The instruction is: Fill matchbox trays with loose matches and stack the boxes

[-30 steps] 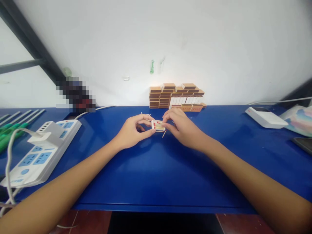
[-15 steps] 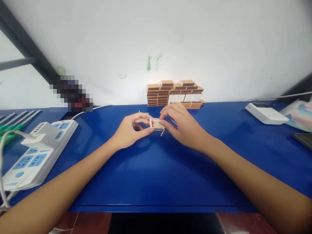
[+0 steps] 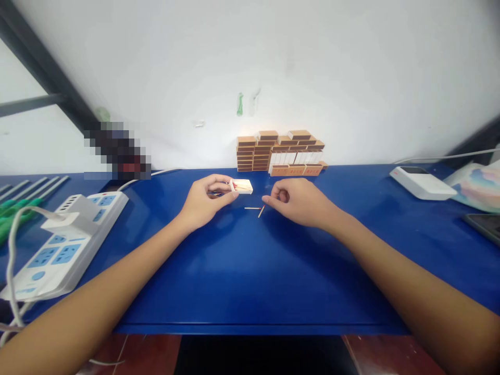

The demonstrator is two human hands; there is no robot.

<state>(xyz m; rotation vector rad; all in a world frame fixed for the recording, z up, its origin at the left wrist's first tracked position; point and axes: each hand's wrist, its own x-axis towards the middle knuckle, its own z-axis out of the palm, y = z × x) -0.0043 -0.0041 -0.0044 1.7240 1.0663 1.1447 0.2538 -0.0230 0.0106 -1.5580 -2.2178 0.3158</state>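
A small white matchbox tray with red-tipped matches in it is held by its left end in my left hand, above the blue table. My right hand is to the right of the tray, apart from it, with fingers curled and thumb and fingertips together. Near its fingertips two loose matches lie on the table, one roughly level and one slanting. Whether the right fingertips pinch anything is too small to tell.
Stacked matchboxes stand against the white wall at the back. On the left lie a white power strip with a plugged-in adapter and green-handled tools. A white device, a colourful bag and a dark phone are at the right.
My right hand has come away from the tray and dropped slightly to the right, its fingers more curled. My left hand has shifted a little left and up with the tray.
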